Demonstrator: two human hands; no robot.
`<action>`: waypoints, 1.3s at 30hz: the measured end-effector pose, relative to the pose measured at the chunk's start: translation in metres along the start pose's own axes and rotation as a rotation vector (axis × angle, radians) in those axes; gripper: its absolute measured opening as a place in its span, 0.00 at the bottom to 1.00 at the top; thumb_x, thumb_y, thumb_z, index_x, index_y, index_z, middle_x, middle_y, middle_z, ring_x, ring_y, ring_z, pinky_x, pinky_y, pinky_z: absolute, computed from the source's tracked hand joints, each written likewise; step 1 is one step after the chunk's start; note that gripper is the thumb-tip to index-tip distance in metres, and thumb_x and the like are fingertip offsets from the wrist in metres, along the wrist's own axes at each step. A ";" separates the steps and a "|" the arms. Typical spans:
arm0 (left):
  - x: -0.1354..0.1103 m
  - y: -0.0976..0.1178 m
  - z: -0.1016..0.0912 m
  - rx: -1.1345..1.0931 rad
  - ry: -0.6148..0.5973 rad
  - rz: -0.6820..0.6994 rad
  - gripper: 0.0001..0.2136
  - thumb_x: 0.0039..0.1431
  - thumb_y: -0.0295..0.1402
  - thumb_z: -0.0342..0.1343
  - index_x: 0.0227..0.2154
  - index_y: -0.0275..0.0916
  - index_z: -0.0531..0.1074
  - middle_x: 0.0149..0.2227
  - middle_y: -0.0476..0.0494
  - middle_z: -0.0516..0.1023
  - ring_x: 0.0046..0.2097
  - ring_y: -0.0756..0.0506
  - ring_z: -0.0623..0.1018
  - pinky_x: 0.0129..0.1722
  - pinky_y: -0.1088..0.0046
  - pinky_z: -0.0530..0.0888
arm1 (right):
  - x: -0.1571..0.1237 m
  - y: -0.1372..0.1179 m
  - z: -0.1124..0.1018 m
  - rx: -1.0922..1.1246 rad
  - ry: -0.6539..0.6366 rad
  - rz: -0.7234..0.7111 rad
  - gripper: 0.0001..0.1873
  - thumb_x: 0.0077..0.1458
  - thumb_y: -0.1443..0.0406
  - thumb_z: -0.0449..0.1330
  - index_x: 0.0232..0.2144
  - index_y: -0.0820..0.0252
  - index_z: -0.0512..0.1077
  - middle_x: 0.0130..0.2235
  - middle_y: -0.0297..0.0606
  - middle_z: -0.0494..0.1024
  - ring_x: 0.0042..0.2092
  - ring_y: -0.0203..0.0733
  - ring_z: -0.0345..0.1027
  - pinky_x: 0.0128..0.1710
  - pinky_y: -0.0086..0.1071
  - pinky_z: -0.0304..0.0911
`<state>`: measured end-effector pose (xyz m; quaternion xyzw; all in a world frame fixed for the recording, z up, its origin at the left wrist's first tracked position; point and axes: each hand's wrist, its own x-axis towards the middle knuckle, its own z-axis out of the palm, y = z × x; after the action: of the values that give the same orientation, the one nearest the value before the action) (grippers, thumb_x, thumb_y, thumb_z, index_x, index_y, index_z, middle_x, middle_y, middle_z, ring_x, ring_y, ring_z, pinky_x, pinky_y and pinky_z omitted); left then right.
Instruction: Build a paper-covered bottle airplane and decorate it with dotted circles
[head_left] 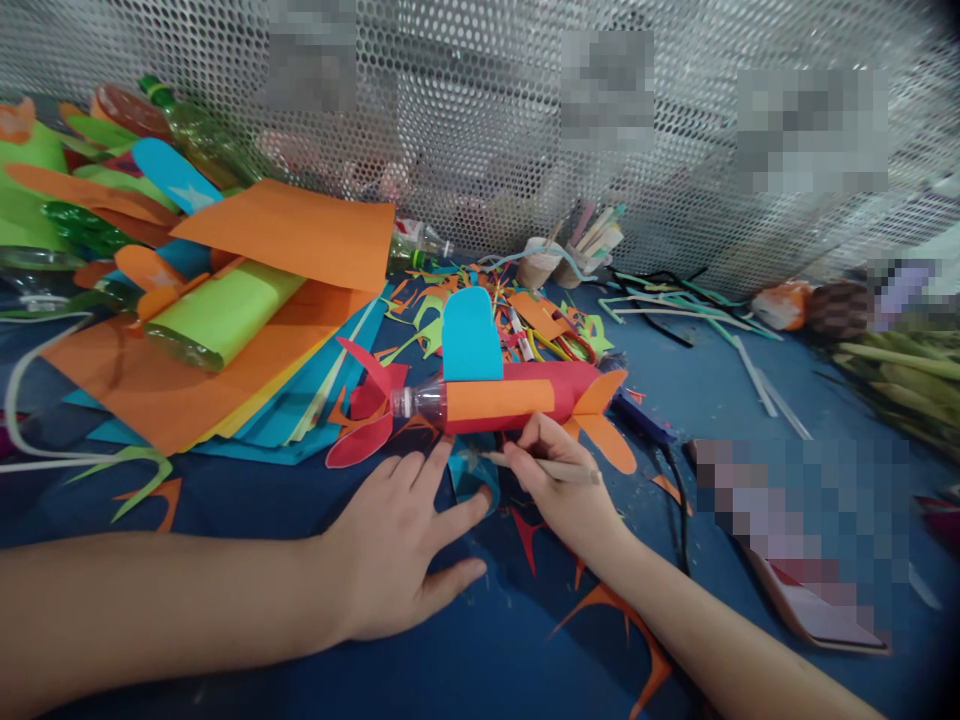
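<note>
A plastic bottle dressed as a plane lies on its side, its neck pointing left. Red paper wraps it, with an orange strip along its length, red propeller blades at the neck and orange fins at the tail. One blue paper wing stands up from its far side. My left hand rests with spread fingers on a blue paper piece at the bottle's near side. Pinched in my right hand is a pale pencil-like stick, its tip against that blue piece.
Stacked coloured paper and more paper-covered bottles fill the left. Behind lie paper scraps, scissors and cups of sticks. A blue glue gun with its cable is right of the tail. A phone-like object lies farther right.
</note>
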<state>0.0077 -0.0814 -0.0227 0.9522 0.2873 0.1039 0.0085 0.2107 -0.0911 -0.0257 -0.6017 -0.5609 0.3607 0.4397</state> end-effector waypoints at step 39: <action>0.000 0.000 0.000 0.004 -0.008 0.001 0.23 0.62 0.50 0.39 0.56 0.50 0.63 0.56 0.30 0.61 0.46 0.34 0.69 0.42 0.53 0.68 | 0.000 0.001 0.000 -0.020 0.023 -0.011 0.14 0.57 0.64 0.54 0.23 0.55 0.53 0.19 0.23 0.51 0.21 0.31 0.43 0.20 0.27 0.44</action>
<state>0.0073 -0.0813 -0.0228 0.9527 0.2870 0.0996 0.0079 0.2106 -0.0913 -0.0265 -0.6070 -0.5626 0.3458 0.4422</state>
